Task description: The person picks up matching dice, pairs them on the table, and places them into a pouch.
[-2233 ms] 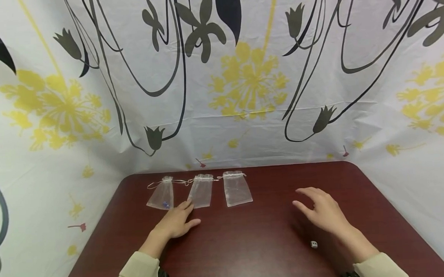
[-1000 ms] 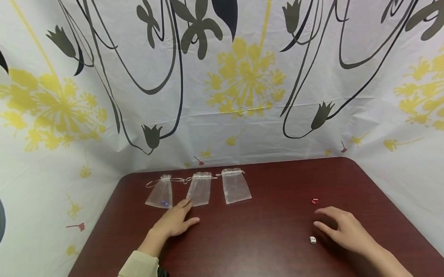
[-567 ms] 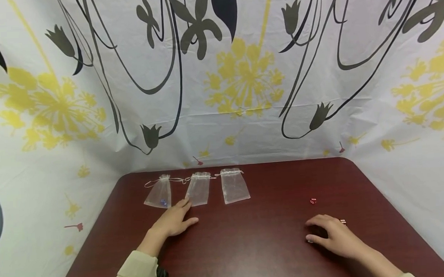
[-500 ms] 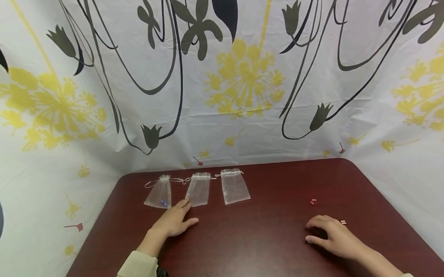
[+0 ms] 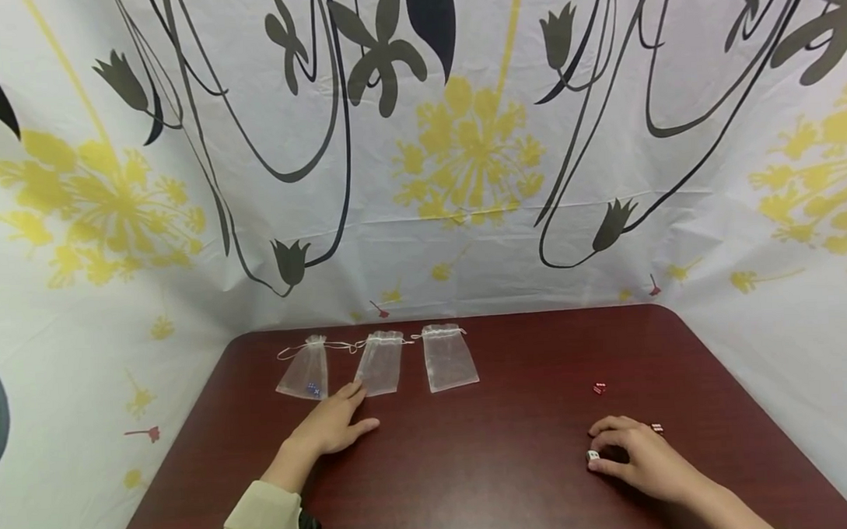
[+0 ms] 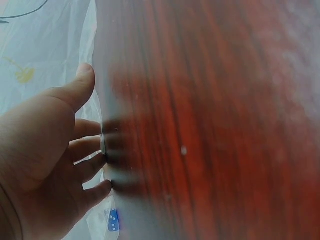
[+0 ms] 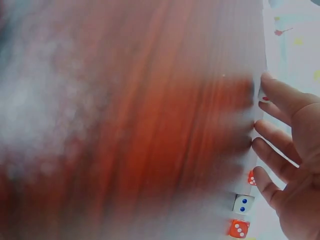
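My right hand point(image 5: 636, 455) pinches a small white die point(image 5: 593, 455) between thumb and index finger, low over the table. In the right wrist view a red pip shows on this die point(image 7: 264, 97) by the thumb tip. My left hand point(image 5: 327, 423) rests on the table with relaxed fingers, its fingertips at the lower left corner of the middle sheer drawstring pouch point(image 5: 380, 367). Left of that lies another sheer pouch point(image 5: 303, 370) with blue dice point(image 5: 313, 390) inside. A third pouch point(image 5: 450, 361) lies to the right, flat, with nothing visible in it.
Small red dice point(image 5: 599, 388) lie beyond my right hand. Another die point(image 5: 656, 427) peeks out behind its knuckles. The right wrist view shows a white die with blue pips point(image 7: 243, 203) between red ones. A patterned cloth point(image 5: 480, 278) hangs behind the dark red table point(image 5: 473, 481).
My right hand has come back from near the red dice toward the white die, closed its thumb and index finger on it, and lifted it slightly. My left hand has stayed by the middle pouch.
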{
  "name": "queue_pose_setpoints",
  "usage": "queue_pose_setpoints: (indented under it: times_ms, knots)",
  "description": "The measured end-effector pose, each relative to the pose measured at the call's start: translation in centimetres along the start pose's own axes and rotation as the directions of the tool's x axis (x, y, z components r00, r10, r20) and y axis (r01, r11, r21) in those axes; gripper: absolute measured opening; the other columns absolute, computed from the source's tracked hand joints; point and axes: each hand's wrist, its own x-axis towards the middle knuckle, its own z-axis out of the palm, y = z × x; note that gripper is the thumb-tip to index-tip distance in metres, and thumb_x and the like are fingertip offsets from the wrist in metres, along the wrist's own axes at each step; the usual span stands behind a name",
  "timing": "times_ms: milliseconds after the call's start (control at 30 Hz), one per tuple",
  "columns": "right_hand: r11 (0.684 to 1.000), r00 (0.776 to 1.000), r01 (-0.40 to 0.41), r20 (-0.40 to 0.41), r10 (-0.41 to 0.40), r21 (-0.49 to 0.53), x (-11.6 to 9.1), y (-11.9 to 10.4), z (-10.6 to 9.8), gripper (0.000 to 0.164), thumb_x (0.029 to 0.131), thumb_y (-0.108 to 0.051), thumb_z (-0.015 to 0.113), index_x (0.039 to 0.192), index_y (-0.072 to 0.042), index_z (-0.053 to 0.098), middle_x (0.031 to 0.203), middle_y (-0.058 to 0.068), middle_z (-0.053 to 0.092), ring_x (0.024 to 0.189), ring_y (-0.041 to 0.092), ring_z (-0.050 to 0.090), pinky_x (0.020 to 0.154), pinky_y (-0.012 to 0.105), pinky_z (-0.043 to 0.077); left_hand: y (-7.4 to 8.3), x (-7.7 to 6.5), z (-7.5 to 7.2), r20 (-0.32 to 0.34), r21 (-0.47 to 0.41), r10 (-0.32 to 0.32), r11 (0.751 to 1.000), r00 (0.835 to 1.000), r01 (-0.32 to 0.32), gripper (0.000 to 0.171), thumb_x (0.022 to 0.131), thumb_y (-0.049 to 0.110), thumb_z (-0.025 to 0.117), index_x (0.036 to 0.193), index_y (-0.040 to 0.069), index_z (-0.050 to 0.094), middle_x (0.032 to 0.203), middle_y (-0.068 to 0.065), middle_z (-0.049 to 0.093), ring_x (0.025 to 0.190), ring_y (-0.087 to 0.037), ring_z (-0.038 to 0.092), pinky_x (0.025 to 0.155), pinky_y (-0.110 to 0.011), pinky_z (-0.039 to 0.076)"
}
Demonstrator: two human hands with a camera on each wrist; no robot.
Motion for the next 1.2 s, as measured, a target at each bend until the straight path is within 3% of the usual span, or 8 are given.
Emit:
queue_pose_setpoints:
  times_ms: [100, 233, 367, 500, 600, 867, 1200]
  knots:
    - [1.000, 1.000, -0.011, -0.014, 0.011, 0.023, 0.2, -0.2, -0.3, 0.018, 0.082, -0.027, 0.086, 0.086, -0.034, 0.070, 0.103, -0.010, 0.066, 0.092, 0.009, 0.064, 0.066, 0.031, 0.050, 0.0, 0.0, 0.0, 0.000, -0.005, -0.002, 1.000, 1.000, 0.002, 0.072, 0.098, 0.049, 0.064, 0.151, 0.003, 0.046, 0.160, -0.015, 0.036, 0.145, -0.038, 0.037, 0.114, -0.057, 0.034]
    - [0.998, 0.997, 0.002, -0.072, 0.002, 0.059, 0.9, -0.3, -0.8, 0.024, 0.080, -0.019, 0.087, 0.086, -0.032, 0.069, 0.099, -0.010, 0.068, 0.088, 0.005, 0.064, 0.066, 0.022, 0.049, 0.1, -0.1, -0.1, 0.001, -0.010, 0.000, 1.000, 1.000, 0.000, 0.072, 0.098, 0.047, 0.064, 0.151, 0.003, 0.046, 0.160, -0.016, 0.036, 0.145, -0.038, 0.037, 0.114, -0.058, 0.033]
    - [0.996, 0.990, 0.032, -0.138, -0.021, 0.079, 1.9, -0.5, -1.6, 0.029, 0.075, -0.011, 0.090, 0.089, -0.028, 0.071, 0.096, -0.009, 0.069, 0.086, 0.005, 0.066, 0.079, 0.008, 0.046, 0.1, -0.2, -0.2, 0.000, -0.006, 0.005, 1.000, 1.000, -0.005, 0.071, 0.098, 0.047, 0.064, 0.151, 0.002, 0.046, 0.160, -0.016, 0.035, 0.145, -0.038, 0.037, 0.114, -0.057, 0.034]
    - [0.997, 0.982, 0.042, -0.185, -0.030, 0.062, 3.0, -0.8, -2.4, 0.032, 0.071, -0.008, 0.091, 0.090, -0.026, 0.073, 0.096, -0.013, 0.069, 0.094, 0.010, 0.068, 0.088, 0.004, 0.041, 0.1, -0.1, -0.2, 0.001, -0.005, 0.007, 1.000, 1.000, -0.007, 0.071, 0.098, 0.047, 0.064, 0.151, 0.003, 0.046, 0.160, -0.016, 0.035, 0.145, -0.038, 0.036, 0.114, -0.057, 0.034]
    - [0.996, 0.979, 0.060, -0.200, -0.045, 0.070, 3.9, -1.1, -2.9, 0.034, 0.071, -0.007, 0.091, 0.091, -0.027, 0.072, 0.096, -0.015, 0.069, 0.096, 0.011, 0.068, 0.092, 0.004, 0.040, 0.1, -0.2, -0.2, 0.001, -0.007, 0.009, 1.000, 1.000, -0.009, 0.071, 0.098, 0.047, 0.064, 0.151, 0.003, 0.046, 0.161, -0.016, 0.035, 0.145, -0.038, 0.036, 0.114, -0.057, 0.034]
    - [0.973, 0.969, 0.174, -0.201, -0.142, 0.152, 6.3, -2.5, -3.6, 0.033, 0.076, -0.006, 0.088, 0.094, -0.027, 0.071, 0.097, -0.011, 0.069, 0.087, 0.007, 0.067, 0.080, 0.014, 0.048, 0.0, -0.2, -0.1, -0.004, -0.011, 0.021, 1.000, 1.000, -0.021, 0.071, 0.098, 0.045, 0.065, 0.150, 0.001, 0.047, 0.160, -0.017, 0.035, 0.145, -0.038, 0.036, 0.114, -0.057, 0.034]
    - [0.958, 0.968, 0.213, -0.170, -0.182, 0.189, 9.7, -5.1, -2.9, 0.026, 0.080, -0.009, 0.086, 0.093, -0.026, 0.070, 0.097, -0.013, 0.068, 0.089, 0.004, 0.066, 0.077, 0.021, 0.053, 0.0, -0.2, -0.1, -0.005, -0.009, 0.020, 1.000, 1.000, -0.020, 0.072, 0.097, 0.046, 0.066, 0.149, 0.001, 0.048, 0.160, -0.017, 0.035, 0.145, -0.039, 0.036, 0.114, -0.057, 0.033]
